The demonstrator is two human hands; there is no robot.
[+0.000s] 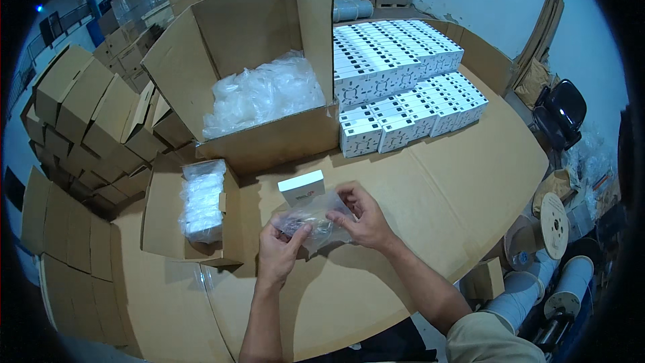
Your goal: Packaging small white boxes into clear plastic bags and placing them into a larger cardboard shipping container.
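Between both hands I hold a clear plastic bag (324, 218) over the cardboard-covered table; what lies inside it is too blurred to name. My left hand (280, 247) grips the bag's left side, thumb on top. At its right side my right hand (365, 217) pinches the plastic between thumb and curled fingers. Just beyond the bag stands a small white box (302, 188) with dark and red print, its lower part hidden by the plastic. Left of my hands, an open carton (232, 222) contains a row of packets wrapped in clear plastic (203, 202).
A large open carton (269, 154) full of clear plastic bags (265, 94) stands at the back. Stacked white boxes (396, 70) fill the far right of the table (430, 181). Brown cartons (94, 114) are piled at left; cable spools (554, 225) and a black chair (561, 114) are at right.
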